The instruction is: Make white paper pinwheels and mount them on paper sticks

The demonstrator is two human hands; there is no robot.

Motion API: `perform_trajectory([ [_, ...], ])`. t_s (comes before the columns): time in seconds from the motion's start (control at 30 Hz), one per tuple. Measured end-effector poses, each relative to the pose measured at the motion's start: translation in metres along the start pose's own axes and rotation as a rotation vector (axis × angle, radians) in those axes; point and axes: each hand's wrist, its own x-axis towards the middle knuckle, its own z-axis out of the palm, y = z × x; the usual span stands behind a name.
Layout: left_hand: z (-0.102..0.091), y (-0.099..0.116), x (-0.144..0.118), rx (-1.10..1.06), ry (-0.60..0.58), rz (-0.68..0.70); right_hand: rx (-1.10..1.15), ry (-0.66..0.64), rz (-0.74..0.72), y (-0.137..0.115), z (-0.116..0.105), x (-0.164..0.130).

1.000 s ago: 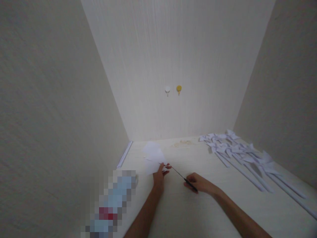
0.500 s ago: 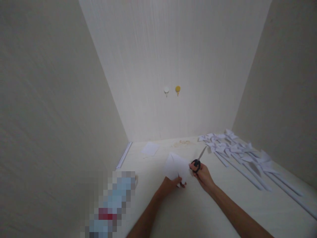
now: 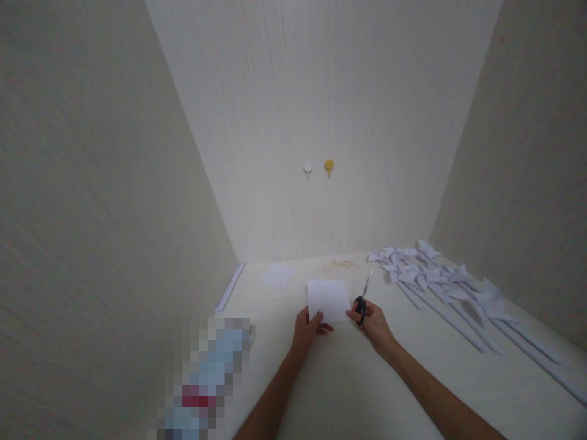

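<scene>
A square sheet of white paper is held up in front of me, over the pale table. My left hand pinches its lower left edge, thumb on top and fingers underneath. In my right hand is a pair of scissors with black handles, the blades closed and pointing up and away. The thumb and fingertips of that hand are at the paper's lower right corner; whether they grip it too is hard to make out.
Several paper pinwheels on white sticks lie along the table's right side. Another white sheet rests at the back left, near white sticks by the left wall. Tan bits lie at the back. A blurred-out object is front left.
The paper has turned from a slanted position to nearly square-on. My left hand has shifted its hold to the lower left edge, and the scissors have tilted more upright.
</scene>
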Motion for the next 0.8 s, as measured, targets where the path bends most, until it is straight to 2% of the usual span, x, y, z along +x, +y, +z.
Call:
perform_trajectory([
  [0.17, -0.003, 0.004, 0.003, -0.141, 0.144, 0.002, -0.215, -0.089, -0.08, 0.002, 0.007, -0.004],
  [0.23, -0.002, 0.006, 0.002, -0.169, 0.147, -0.006, -0.252, -0.095, -0.096, 0.003, 0.009, -0.006],
  [0.43, 0.004, 0.011, -0.003, -0.053, -0.029, -0.038, -0.273, -0.12, -0.113, 0.0, 0.016, -0.011],
  [0.67, 0.007, 0.008, -0.005, 0.076, -0.089, -0.042, -0.172, -0.144, -0.151, -0.001, 0.021, -0.014],
  [0.8, 0.007, 0.005, -0.005, 0.056, -0.182, -0.058, -0.169, -0.128, -0.153, -0.001, 0.02, -0.013],
])
